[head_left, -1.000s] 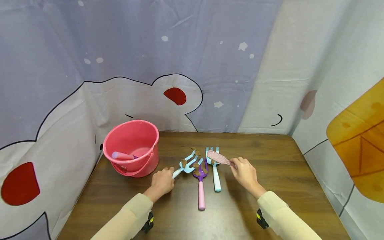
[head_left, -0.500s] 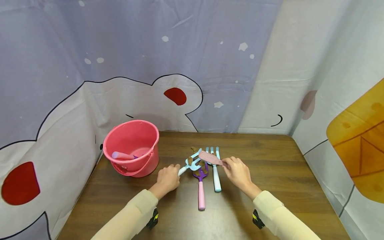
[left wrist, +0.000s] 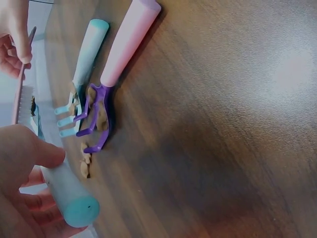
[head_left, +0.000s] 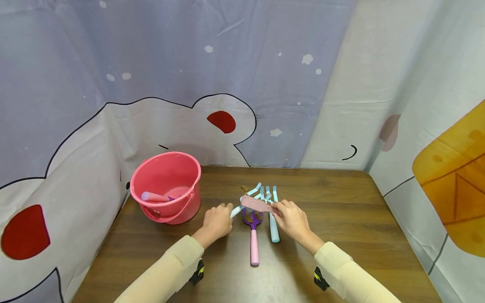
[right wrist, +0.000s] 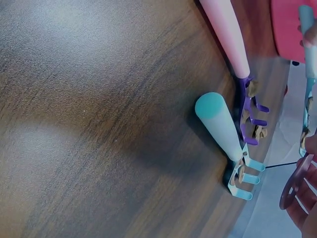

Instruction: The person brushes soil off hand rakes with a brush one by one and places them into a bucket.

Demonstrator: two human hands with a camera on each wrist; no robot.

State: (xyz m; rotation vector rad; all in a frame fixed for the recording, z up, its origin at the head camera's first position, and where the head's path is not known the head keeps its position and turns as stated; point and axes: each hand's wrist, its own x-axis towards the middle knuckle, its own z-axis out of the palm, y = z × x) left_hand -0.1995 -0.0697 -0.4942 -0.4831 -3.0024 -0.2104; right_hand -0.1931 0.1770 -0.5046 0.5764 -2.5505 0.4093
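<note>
My left hand [head_left: 217, 224] grips a light-blue toy hand rake by its pale handle [left wrist: 67, 191], its tines raised off the table. A pink brush [head_left: 257, 204] is held by its handle in my right hand [head_left: 294, 219]. Its white bristles [left wrist: 25, 101] face the held rake's head, which the brush partly covers in the head view. Brown clumps cling to the held rake [right wrist: 306, 119]. Below lie a purple toy rake with a pink handle [head_left: 254, 247] and a second light-blue rake [head_left: 274, 230], both with brown clumps among their tines.
A pink bucket [head_left: 191, 208] stands at the left on the wooden table [head_left: 333, 189]. Inside it rests a pink-handled tool [head_left: 155, 196]. Loose brown bits [left wrist: 85, 166] lie beyond the rakes. Printed cloth [head_left: 273, 139] hangs behind the table and along its sides.
Left hand and held rake have moved right, while the right hand has brought the brush left and slightly down across the rake's head. The two rakes on the table and the bucket stayed put.
</note>
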